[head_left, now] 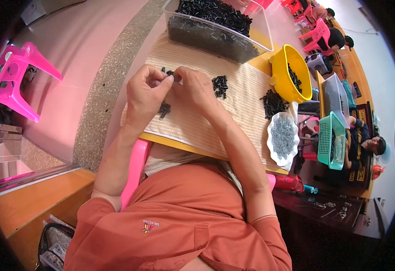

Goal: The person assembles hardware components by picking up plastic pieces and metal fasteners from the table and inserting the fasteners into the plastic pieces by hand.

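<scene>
Over a ribbed cream cloth (247,90), my left hand (145,88) and my right hand (195,88) meet with fingertips pinched together. Whatever they grip is too small or too hidden to make out. Small black cylindrical parts (167,71) show right behind the fingertips; whether these are held or lie on the cloth is unclear. A little pile of black parts (164,109) lies beside my left wrist. Another cluster of black parts (220,86) is just right of my right hand.
Beyond my hands stands a clear plastic bin (211,38) full of black parts. To the right are a yellow tub (278,74), a loose black heap (273,104) and a white scalloped dish (283,159) of small silvery pieces. A green basket (326,140) and other people are farther right.
</scene>
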Demonstrator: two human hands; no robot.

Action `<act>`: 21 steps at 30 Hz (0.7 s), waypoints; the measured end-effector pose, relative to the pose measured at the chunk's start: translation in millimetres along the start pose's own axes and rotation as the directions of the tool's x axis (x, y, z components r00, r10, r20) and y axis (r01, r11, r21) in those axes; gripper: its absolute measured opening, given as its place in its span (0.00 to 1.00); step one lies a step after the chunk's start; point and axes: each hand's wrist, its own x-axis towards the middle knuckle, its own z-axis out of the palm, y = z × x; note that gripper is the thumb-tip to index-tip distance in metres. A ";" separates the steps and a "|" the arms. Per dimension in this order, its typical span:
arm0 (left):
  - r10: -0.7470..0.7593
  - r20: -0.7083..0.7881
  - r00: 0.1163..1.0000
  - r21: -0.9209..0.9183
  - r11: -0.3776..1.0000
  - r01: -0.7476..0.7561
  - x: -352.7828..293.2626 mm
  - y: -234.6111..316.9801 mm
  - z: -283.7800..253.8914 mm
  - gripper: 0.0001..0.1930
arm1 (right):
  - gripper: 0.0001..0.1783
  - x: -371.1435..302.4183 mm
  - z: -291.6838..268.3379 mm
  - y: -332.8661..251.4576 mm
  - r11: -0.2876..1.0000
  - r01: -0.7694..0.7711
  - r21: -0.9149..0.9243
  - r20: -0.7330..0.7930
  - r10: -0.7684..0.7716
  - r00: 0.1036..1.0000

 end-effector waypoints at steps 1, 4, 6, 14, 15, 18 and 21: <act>-0.001 -0.002 1.000 0.001 1.000 0.001 0.8 -0.5 -1.2 0.08 | 0.13 0.3 0.5 0.1 1.000 0.001 0.001 0.001 -0.001 1.000; 0.007 -0.021 1.000 -0.105 0.994 -0.009 2.8 -4.2 -2.8 0.09 | 0.13 -0.9 0.9 0.8 1.000 0.026 0.017 -0.017 -0.026 1.000; -0.017 -0.022 1.000 -0.167 0.986 0.014 3.5 -8.1 -3.0 0.09 | 0.13 -0.8 -0.1 -3.7 1.000 -0.023 -0.007 -0.011 0.023 1.000; -0.043 -0.009 0.999 -0.196 0.980 0.040 2.3 -3.5 -3.3 0.09 | 0.10 1.8 7.8 -7.3 0.998 -0.053 -0.026 -0.035 0.052 0.998; -0.048 -0.003 0.999 -0.211 0.976 0.047 2.3 -2.9 -3.1 0.09 | 0.10 1.4 7.4 -7.3 0.998 -0.051 -0.021 -0.040 0.050 0.998; -0.032 -0.029 0.999 -0.209 0.978 0.025 2.9 -1.9 -1.6 0.08 | 0.11 1.2 5.8 -7.9 0.998 -0.059 -0.018 -0.012 0.059 0.998; -0.060 -0.030 0.998 -0.212 0.976 0.052 1.6 -0.4 -1.3 0.08 | 0.10 -5.1 2.4 -7.7 0.999 -0.050 0.005 -0.015 0.050 0.999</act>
